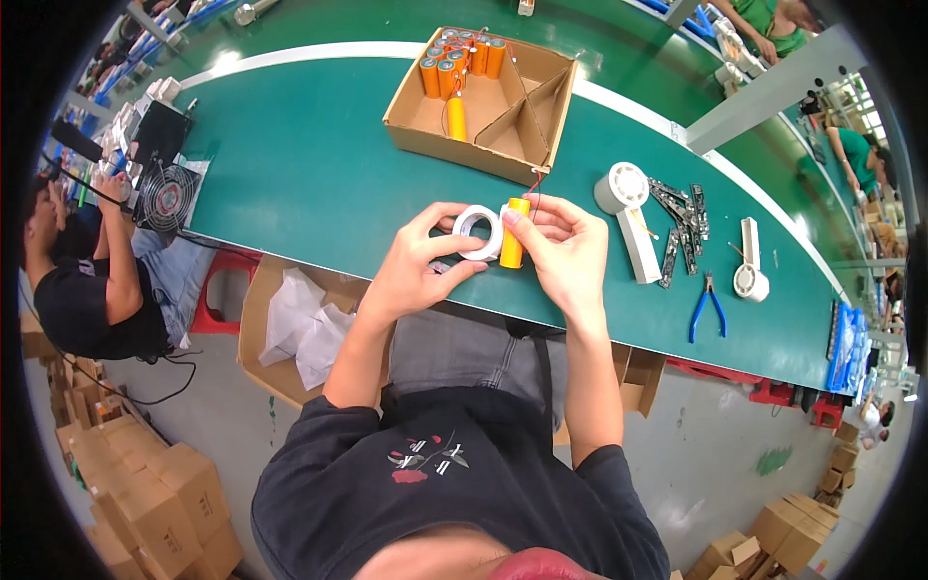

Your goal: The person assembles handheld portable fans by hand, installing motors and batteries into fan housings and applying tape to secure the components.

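My left hand (425, 256) is closed round a roll of white tape (478, 233), its ring turned up toward me. My right hand (561, 246) grips a yellow cylindrical battery (512, 242) upright beside the roll, the thumb on its near side. Thin red and black wires (535, 184) rise from the battery's upper end. Roll and battery are touching or nearly so, just above the near edge of the green table (319, 174). Beyond them an open cardboard box (464, 150) holds several orange batteries (464, 60) and a yellow one (456, 118).
On the right lie two white handheld fan bodies (633, 227) (749, 266), several dark circuit boards (684, 217) and blue-handled pliers (709, 309). A black round fan (166, 198) stands at the left, near a seated co-worker (92, 280). Below the table edge is a carton with white wrapping (304, 324).
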A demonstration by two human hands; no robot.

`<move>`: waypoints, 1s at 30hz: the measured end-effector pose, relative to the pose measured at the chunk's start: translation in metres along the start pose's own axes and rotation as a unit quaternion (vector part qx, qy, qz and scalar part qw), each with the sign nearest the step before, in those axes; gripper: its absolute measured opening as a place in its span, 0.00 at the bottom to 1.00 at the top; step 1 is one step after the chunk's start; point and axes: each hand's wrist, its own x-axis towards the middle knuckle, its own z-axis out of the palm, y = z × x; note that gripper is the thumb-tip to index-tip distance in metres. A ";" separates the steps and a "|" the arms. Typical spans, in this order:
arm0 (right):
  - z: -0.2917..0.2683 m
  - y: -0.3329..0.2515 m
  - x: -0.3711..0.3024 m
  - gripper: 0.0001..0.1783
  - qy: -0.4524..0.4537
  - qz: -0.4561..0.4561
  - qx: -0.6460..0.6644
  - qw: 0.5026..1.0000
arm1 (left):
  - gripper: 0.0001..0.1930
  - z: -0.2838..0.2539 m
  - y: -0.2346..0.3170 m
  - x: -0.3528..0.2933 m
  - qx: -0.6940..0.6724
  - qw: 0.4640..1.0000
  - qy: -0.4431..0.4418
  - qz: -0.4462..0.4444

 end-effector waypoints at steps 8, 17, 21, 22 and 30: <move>0.006 -0.002 0.000 0.20 0.078 -0.052 -0.004 0.996 | 0.16 0.002 0.001 0.001 0.029 0.999 0.010 0.020; 0.005 -0.003 0.009 0.21 0.100 -0.052 -0.010 0.994 | 0.18 0.003 0.005 0.006 0.081 0.996 0.010 0.038; 0.004 0.002 0.008 0.22 0.083 -0.045 -0.025 0.995 | 0.17 0.001 0.008 0.001 0.081 0.997 0.003 0.019; 0.004 -0.004 0.007 0.22 0.078 -0.054 -0.046 0.994 | 0.17 0.001 0.008 0.001 0.080 0.997 0.006 0.018; -0.016 -0.018 0.006 0.20 -0.016 -0.017 -0.069 0.997 | 0.16 0.004 0.010 0.001 0.115 0.993 0.016 0.017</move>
